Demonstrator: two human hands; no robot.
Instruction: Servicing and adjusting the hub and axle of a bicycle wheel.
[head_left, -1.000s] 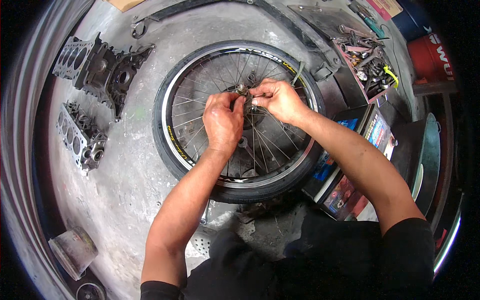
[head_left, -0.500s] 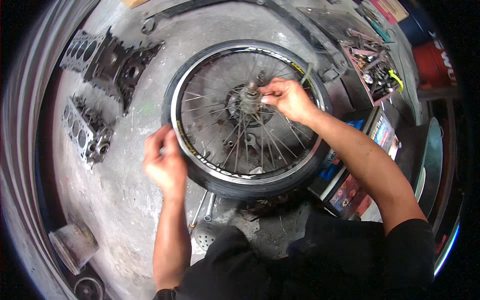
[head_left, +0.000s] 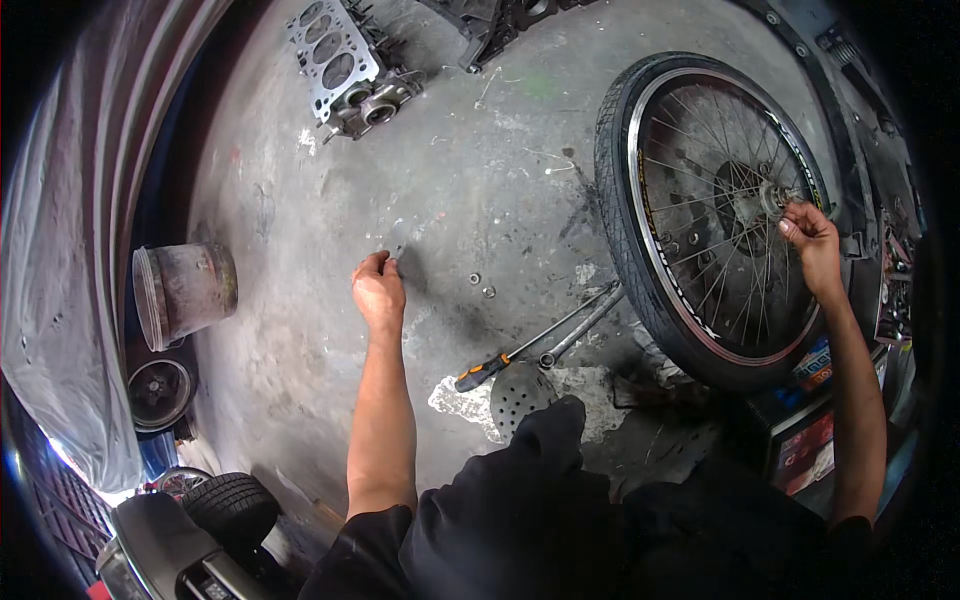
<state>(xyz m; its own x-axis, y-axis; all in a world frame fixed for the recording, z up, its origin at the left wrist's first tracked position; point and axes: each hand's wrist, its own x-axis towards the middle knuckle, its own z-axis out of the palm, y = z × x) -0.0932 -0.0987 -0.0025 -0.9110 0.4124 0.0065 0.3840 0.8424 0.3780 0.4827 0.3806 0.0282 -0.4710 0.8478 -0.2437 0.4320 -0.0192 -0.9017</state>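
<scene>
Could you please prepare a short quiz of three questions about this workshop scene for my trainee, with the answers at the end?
1. Which hand is nearer to the hub of the spoked wheel?
2. True or false: the screwdriver lies on the floor, beside a wrench.
3. Which thing is to the left of the person's left hand?
A) a ladder
B) a bucket
C) a hammer

Key:
1. The right hand; the left one is well apart from the wheel.
2. True.
3. B.
</scene>
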